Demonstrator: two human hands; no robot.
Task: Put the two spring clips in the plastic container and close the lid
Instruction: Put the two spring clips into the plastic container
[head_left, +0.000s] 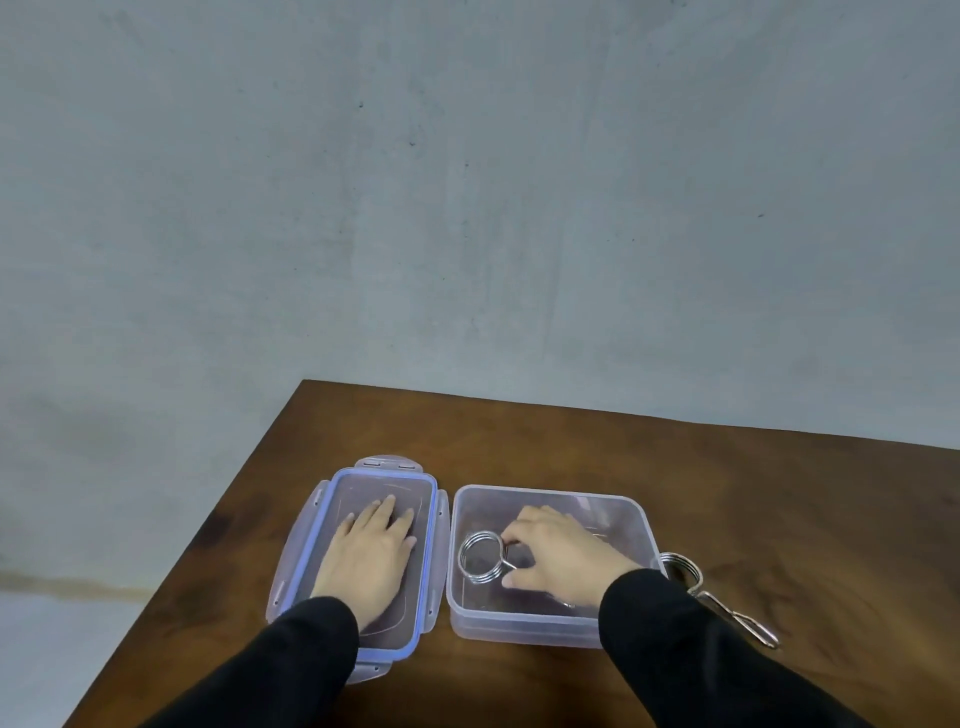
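Brown wooden bench (571, 447), far left corner in view against a grey wall (467, 182).

Lid (311, 551), clear with blue seal, lies flat near the bench's left edge. Left hand (371, 553) rests on it palm down, fingers spread flat, gripping nothing.

Plastic container (519, 626) sits open just right of the lid, a narrow gap between them. Right hand (558, 556) is inside it, fingers pinched on a spring clip (480, 561); the coil stands near the container's left wall.

Second spring clip (719, 605) lies on the bench just outside the container's right wall, partly hidden by a black sleeve (675, 639).

Bench far and right of the container is bare.
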